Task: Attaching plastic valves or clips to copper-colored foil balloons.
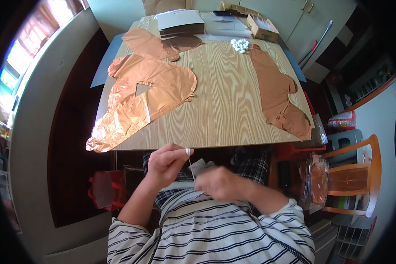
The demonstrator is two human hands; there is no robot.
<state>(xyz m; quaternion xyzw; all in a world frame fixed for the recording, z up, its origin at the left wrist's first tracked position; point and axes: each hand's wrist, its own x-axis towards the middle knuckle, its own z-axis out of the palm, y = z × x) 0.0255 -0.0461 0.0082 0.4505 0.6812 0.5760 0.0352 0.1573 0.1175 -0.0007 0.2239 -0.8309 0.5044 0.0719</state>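
Note:
My left hand [166,163] is just off the table's near edge, its thumb and fingertips pinching a small white roll of ribbon [188,151]. A thin pale strand runs down from this roll to my right hand [220,182], which is curled closed on it in front of my lap and blurred by motion. On the left side of the table lies a flat, shiny copper-coloured foil balloon [167,83], its near end at the edge. Another copper foil balloon [275,88] lies flat along the right side. Beyond the first, a third foil balloon [147,44] is spread out.
Several small white rolls [240,45] are heaped at the table's far right. A stack of white-topped sheets [180,22] and an open cardboard box [263,28] stand at the back. To the right is a wooden chair [350,178] with plastic-wrapped copper items; a red bag [108,189] is at left.

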